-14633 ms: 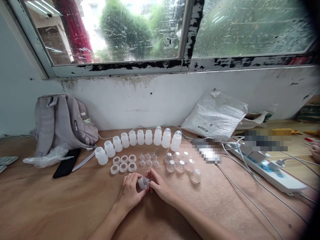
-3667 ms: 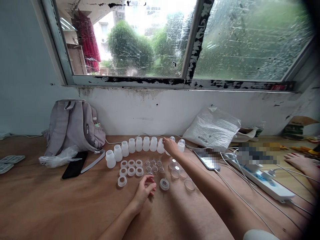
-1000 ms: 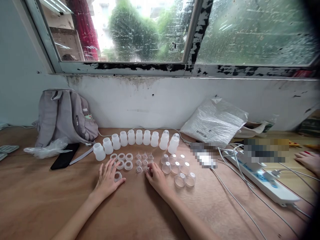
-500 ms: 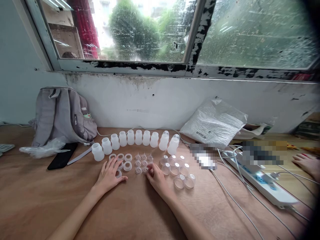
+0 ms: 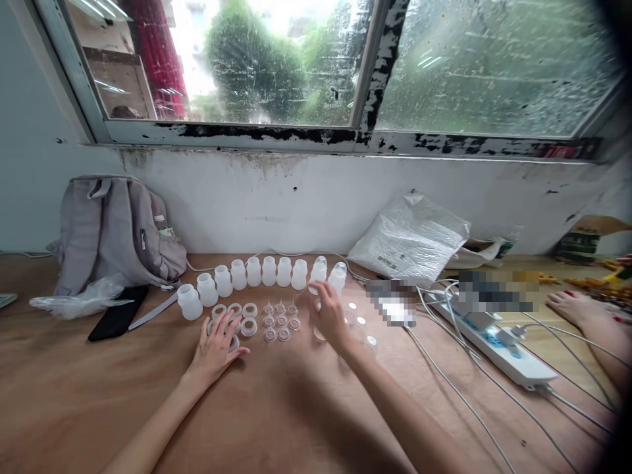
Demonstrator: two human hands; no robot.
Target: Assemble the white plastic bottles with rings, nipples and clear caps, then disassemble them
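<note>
My left hand (image 5: 217,339) lies with spread fingers over a cluster of white collar rings (image 5: 249,326), partly covering several of them. Off the table, my right hand (image 5: 330,316) hangs above the clear dome caps (image 5: 371,343), blurred by motion; its fingers are curved and apart, with nothing visible in them. Just beyond its fingertips stand two bottles topped with clear caps (image 5: 338,278). Several small clear silicone nipples (image 5: 281,320) sit in short rows between my hands. Uncapped frosted baby bottles (image 5: 253,271) form a curved row behind.
A grey backpack (image 5: 113,230), a clear plastic bag (image 5: 83,296) and a black phone-like slab (image 5: 118,315) are at left. At right lie a silver padded envelope (image 5: 412,237), cables and a white power strip (image 5: 494,342). Another person's hand (image 5: 575,306) rests at far right.
My right hand has lifted from the nipples and moved right and away from me, over the caps. My left hand stays on the rings. The view has turned slightly right.
</note>
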